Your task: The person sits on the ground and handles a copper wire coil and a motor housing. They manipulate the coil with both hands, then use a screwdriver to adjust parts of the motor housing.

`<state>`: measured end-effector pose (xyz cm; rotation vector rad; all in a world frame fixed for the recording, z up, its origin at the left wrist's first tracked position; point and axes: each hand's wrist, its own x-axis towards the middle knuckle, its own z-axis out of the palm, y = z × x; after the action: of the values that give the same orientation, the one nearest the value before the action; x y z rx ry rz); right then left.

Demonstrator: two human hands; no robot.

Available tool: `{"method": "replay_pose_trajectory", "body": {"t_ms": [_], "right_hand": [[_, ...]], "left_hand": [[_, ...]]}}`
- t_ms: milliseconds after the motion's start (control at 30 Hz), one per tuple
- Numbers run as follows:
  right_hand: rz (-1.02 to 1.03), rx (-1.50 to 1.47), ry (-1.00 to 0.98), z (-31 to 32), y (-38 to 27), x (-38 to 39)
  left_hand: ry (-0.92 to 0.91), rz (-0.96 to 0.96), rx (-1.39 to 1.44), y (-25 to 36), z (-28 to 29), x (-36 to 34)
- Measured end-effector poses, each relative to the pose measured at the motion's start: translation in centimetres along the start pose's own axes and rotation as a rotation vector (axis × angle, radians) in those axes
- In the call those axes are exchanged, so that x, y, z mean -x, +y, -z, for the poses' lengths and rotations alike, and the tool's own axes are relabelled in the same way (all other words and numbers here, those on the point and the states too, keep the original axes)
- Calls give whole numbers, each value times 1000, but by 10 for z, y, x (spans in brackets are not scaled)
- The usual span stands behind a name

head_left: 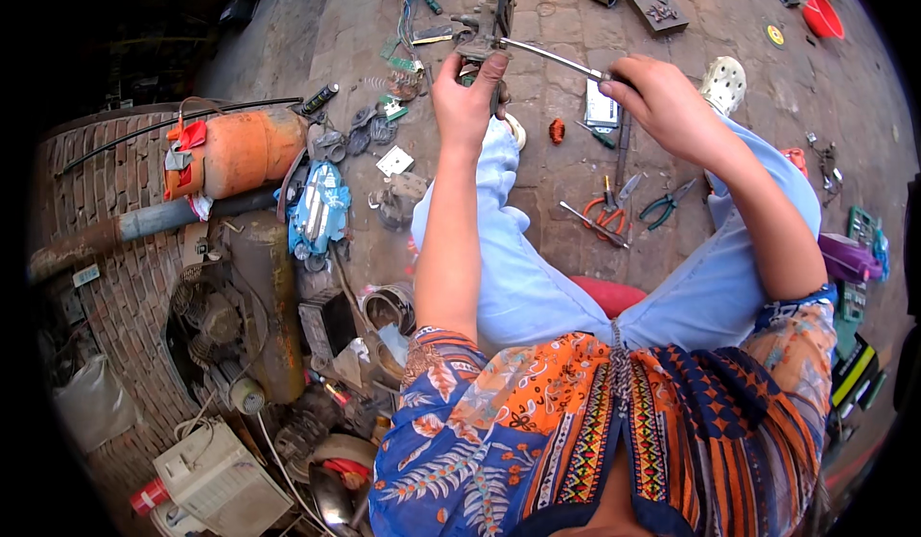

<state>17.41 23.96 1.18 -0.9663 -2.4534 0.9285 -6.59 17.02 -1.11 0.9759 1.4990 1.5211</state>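
Upright in front of me stands a dark metal assembly (501,21) with a black top piece. My left hand (467,100) is closed around its lower part, thumb on the near side. In my right hand (657,100) is the end of a long silver metal rod-shaped tool (552,55), whose far tip meets the assembly. The fist hides the tool's handle, so its exact kind cannot be told. Below the hands, a small orange-brown coil (556,131) lies on the brick floor, near a white rectangular piece (602,105) and a small screwdriver (602,139).
Orange-handled scissors (606,218) and green-handled pliers (669,203) lie between my legs. A metal plate (650,4) with small parts and a red bowl (822,15) sit at the far right. To the left are an orange cylinder (251,146), a blue bag (319,206) and scattered scrap.
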Motion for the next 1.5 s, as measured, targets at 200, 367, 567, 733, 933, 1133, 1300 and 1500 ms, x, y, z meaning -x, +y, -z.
{"method": "replay_pose_trajectory", "body": {"t_ms": [200, 367, 567, 733, 933, 1133, 1300, 1500], "right_hand": [[-20, 163, 223, 7, -11, 0], [55, 107, 221, 3, -8, -1], [62, 100, 87, 1, 1, -3], [3, 231, 228, 6, -11, -5], [99, 240, 301, 1, -9, -6], [191, 211, 208, -7, 4, -7], [194, 362, 285, 5, -9, -6], [202, 593, 472, 2, -14, -7]], "left_hand": [[-5, 0, -51, -1, -2, 1], [22, -20, -57, -1, -7, 1], [38, 20, -41, -1, -6, 1], [9, 20, -49, 1, -9, 3], [14, 38, -58, -2, -8, 2], [24, 7, -60, -6, -6, 0], [17, -44, -100, -7, -7, -1], [-20, 49, 14, 4, -15, 6]]}}
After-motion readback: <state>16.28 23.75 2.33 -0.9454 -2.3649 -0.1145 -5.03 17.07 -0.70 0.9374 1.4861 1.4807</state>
